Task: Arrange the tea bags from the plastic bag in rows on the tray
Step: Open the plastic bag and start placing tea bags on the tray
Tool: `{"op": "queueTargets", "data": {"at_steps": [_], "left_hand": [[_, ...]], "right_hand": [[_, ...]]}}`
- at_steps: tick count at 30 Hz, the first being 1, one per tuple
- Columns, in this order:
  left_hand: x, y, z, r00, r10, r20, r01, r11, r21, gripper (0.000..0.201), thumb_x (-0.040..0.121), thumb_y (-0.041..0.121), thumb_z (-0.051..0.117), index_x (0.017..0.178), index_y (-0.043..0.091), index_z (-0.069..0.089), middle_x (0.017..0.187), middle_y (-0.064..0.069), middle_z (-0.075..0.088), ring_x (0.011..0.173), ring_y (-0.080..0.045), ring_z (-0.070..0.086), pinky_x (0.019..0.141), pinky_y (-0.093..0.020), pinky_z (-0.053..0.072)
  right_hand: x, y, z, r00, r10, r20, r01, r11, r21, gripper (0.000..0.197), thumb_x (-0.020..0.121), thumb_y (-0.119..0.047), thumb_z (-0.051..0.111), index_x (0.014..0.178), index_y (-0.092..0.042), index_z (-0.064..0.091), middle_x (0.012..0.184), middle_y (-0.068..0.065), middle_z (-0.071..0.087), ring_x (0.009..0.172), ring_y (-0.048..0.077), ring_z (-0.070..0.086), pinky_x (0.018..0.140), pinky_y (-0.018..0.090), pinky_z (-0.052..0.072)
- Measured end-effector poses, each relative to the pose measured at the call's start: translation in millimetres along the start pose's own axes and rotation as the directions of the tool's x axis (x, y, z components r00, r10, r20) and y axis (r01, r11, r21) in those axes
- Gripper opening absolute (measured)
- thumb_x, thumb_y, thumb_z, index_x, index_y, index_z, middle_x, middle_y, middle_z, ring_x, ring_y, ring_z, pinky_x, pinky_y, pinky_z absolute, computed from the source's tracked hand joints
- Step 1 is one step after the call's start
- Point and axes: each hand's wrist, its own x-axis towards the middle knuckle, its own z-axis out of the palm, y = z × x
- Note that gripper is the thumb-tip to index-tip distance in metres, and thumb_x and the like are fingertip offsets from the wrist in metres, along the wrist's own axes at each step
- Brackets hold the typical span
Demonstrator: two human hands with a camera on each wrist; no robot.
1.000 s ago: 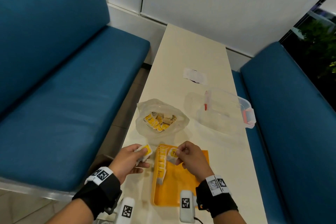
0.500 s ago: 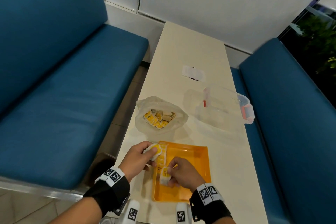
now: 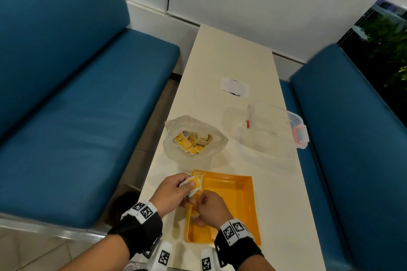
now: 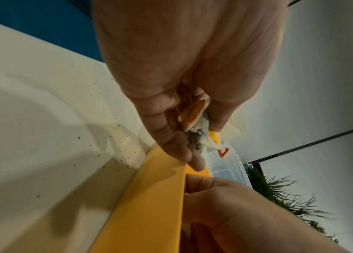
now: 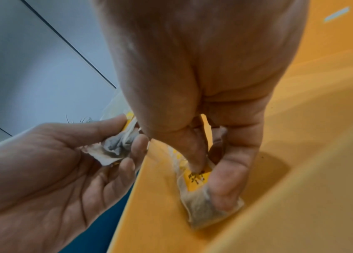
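Note:
An orange tray [image 3: 237, 193] lies at the near end of the table. My right hand [image 3: 198, 211] pinches one tea bag [image 5: 201, 205] between thumb and forefinger and holds it down on the tray floor by the left wall. My left hand [image 3: 187, 187] hovers over the tray's left rim and grips a small bunch of tea bags [image 5: 113, 150] with yellow tags. Beyond the tray, the open clear plastic bag [image 3: 176, 125] holds several more tea bags [image 3: 191, 142]. The hands hide most of the row along the tray's left wall.
A clear plastic box [image 3: 273, 125] with red latches sits at the right of the cream table [image 3: 220, 50], and a white paper [image 3: 234, 87] lies farther back. Blue benches [image 3: 66, 116] flank the table on both sides. Dark crumbs dot the table [image 4: 106, 137] beside the tray.
My right hand has carried its tea bag from the tray's far left toward the near end and lowered it to the floor. My left hand has shifted right, over the tray's rim.

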Motion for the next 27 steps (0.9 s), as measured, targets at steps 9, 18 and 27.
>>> {"op": "queueTargets", "data": {"at_steps": [9, 18, 27], "left_hand": [[0.0, -1.1, -0.9, 1.0, -0.001, 0.009, 0.001, 1.0, -0.003, 0.01, 0.1, 0.021, 0.062, 0.098, 0.014, 0.068, 0.085, -0.009, 0.076, 0.081, -0.035, 0.077, 0.06, -0.031, 0.057], [-6.0, 8.3, 0.1, 0.998, -0.063, 0.006, 0.063, 0.984, -0.169, 0.026, 0.102, 0.029, 0.057, 0.108, 0.009, 0.072, 0.1, -0.02, 0.075, 0.077, -0.029, 0.074, 0.061, -0.031, 0.059], [-7.3, 15.7, 4.5, 0.996, -0.09, 0.022, 0.092, 0.947, -0.308, 0.035, 0.103, 0.036, 0.054, 0.11, 0.008, 0.074, 0.092, -0.018, 0.074, 0.076, -0.027, 0.071, 0.068, -0.035, 0.057]], "right_hand": [[-2.9, -11.5, 3.6, 0.993, 0.01, -0.114, -0.004, 0.998, 0.056, 0.015, 0.083, 0.001, 0.055, 0.081, -0.013, 0.05, 0.093, 0.014, 0.069, 0.069, 0.034, 0.073, 0.057, 0.042, 0.061], [-24.1, -19.4, -31.8, 0.953, -0.201, -0.228, 0.263, 0.922, 0.284, 0.012, 0.084, -0.007, 0.065, 0.093, -0.014, 0.066, 0.085, 0.002, 0.066, 0.068, 0.018, 0.068, 0.054, 0.03, 0.049], [-28.2, -35.2, -32.6, 0.914, -0.269, -0.305, 0.376, 0.842, 0.387, 0.011, 0.083, -0.009, 0.075, 0.09, -0.004, 0.067, 0.076, 0.008, 0.068, 0.059, 0.015, 0.065, 0.049, 0.02, 0.044]]}}
